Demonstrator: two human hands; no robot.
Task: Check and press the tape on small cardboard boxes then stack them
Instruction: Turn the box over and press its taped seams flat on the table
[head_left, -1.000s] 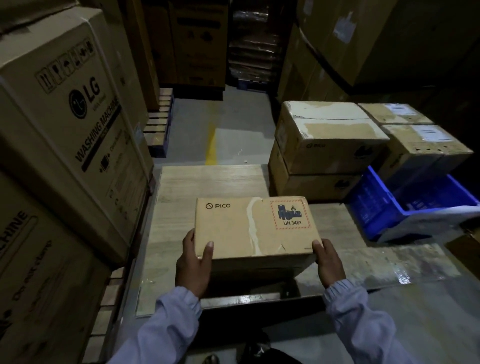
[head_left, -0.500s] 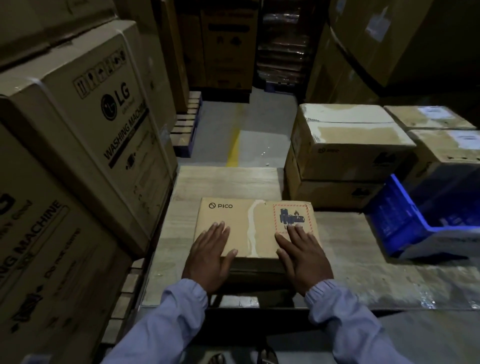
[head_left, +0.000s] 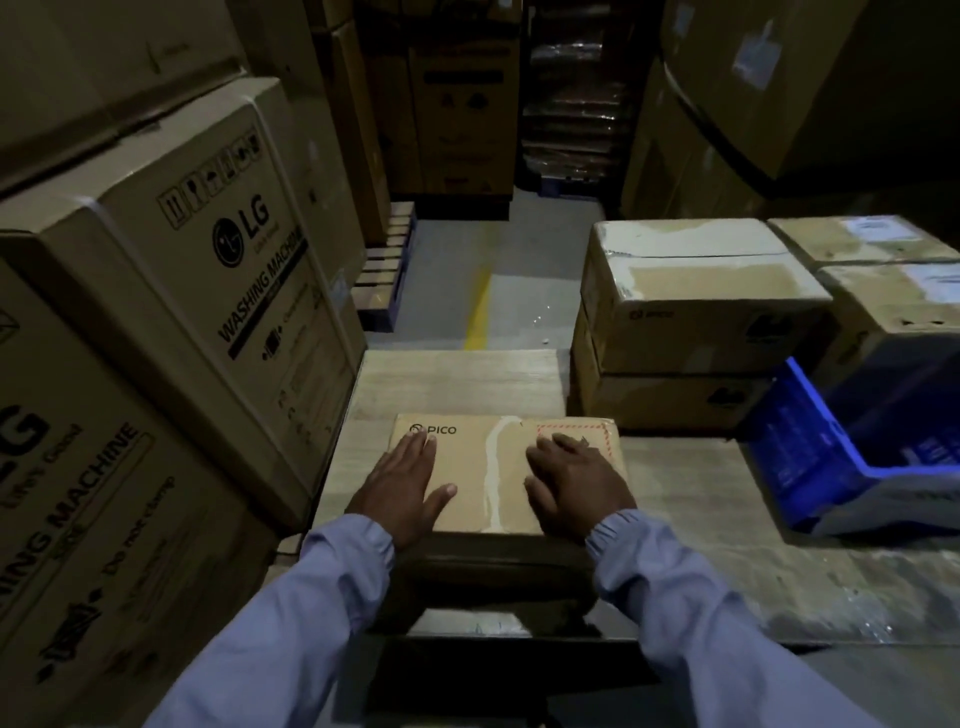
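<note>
Head view: your left hand (head_left: 402, 486) and right hand (head_left: 574, 486) lie spread flat on the small brown cardboard box (head_left: 467, 462). Neither covers its wrinkled pale tape (head_left: 495, 467), which may lift.

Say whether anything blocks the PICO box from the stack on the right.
Nothing visible does: only bare table lies between the PICO box and the stack; the blue crate sits farther right, clear of that path.

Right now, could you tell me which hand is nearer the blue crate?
Right. On the PICO box, the right hand lies on the half toward the blue crate; the left hand on the other half.
</note>
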